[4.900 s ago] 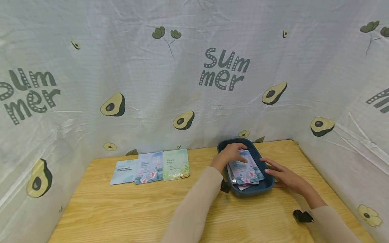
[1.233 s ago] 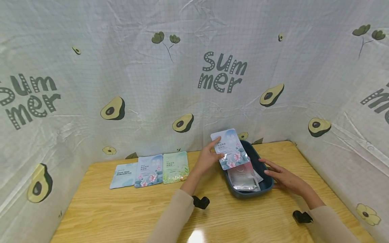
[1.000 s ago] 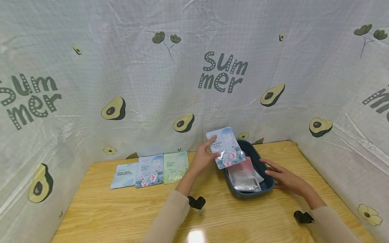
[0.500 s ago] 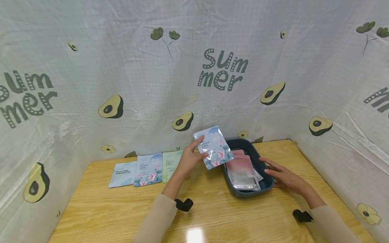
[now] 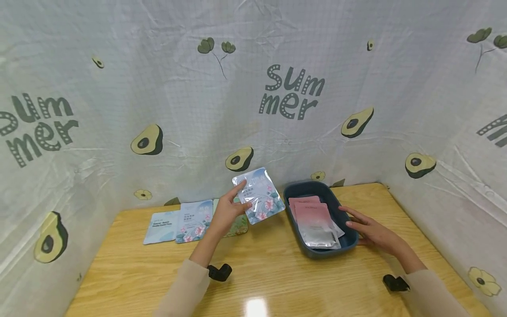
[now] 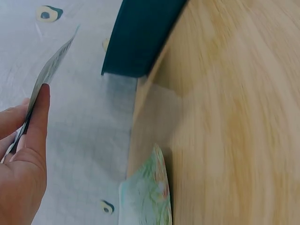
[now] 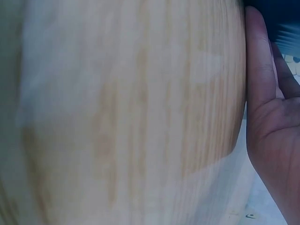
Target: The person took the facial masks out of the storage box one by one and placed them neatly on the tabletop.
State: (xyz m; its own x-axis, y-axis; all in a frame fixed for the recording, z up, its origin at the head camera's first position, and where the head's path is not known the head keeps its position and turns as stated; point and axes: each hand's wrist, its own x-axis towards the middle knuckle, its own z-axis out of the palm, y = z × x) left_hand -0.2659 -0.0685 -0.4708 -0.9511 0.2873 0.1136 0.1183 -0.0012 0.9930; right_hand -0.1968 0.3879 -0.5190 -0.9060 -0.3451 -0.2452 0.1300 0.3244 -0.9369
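Note:
My left hand (image 5: 226, 212) pinches a pale blue face mask packet (image 5: 262, 197) with pink flowers, thumb on its printed face. The packet is held up left of the dark blue basket (image 5: 322, 254); in the left wrist view it shows nearly edge-on. Inside the basket lie pink and silver packets (image 5: 314, 218), overlapping, and a white corner sticks out beneath. My right hand (image 5: 372, 230) rests on the basket's right side, its fingers extended along the wall.
Left on the wooden table (image 5: 158, 281) lie a light blue packet (image 5: 161, 226), a blue floral packet (image 5: 194, 222) and a green packet (image 5: 238, 227), side by side. The left hand and held packet partly cover the green one. A patterned cloth (image 5: 206, 114) hangs behind.
My left hand has lifted the blue floral packet out of the basket and carried it left. The pink packets underneath have come into view. The right hand has stayed at the basket.

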